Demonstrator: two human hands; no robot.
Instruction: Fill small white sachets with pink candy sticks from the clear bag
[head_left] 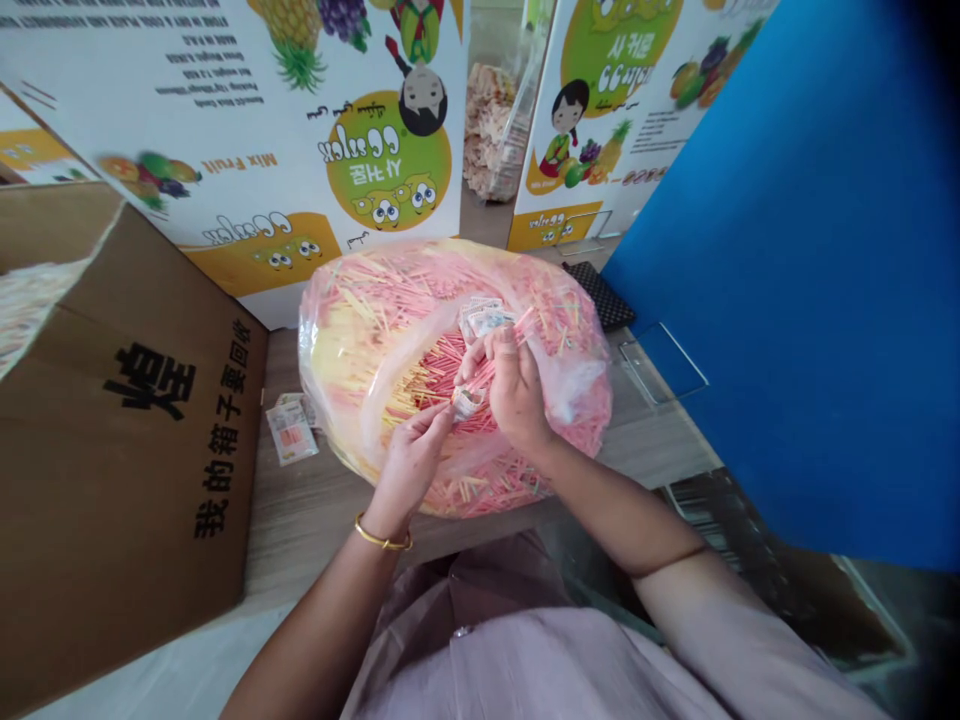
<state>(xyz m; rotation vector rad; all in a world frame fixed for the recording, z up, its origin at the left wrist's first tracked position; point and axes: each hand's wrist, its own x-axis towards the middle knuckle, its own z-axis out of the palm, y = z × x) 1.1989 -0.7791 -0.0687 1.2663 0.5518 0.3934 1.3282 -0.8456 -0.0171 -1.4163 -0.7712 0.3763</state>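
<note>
A large clear plastic bag (337, 330) full of thin pink and yellow sticks lies on the table, its mouth open at the middle. Over that opening my left hand (415, 452) pinches the edge of a small printed packet (469, 401). Thin pink sticks (484, 374) are gripped in my right hand (516, 390), their lower ends close to the packet's mouth. Whether they are inside it I cannot tell. Just beyond my right hand, several more small packets (486, 316) rest on the bag.
An open brown carton (172, 400) stands at the left, with small packets (292, 430) on the table (300, 540) beside it. White printed boxes (247, 110) line the back. A blue panel (795, 280) rises at the right, near a black patterned object (604, 296).
</note>
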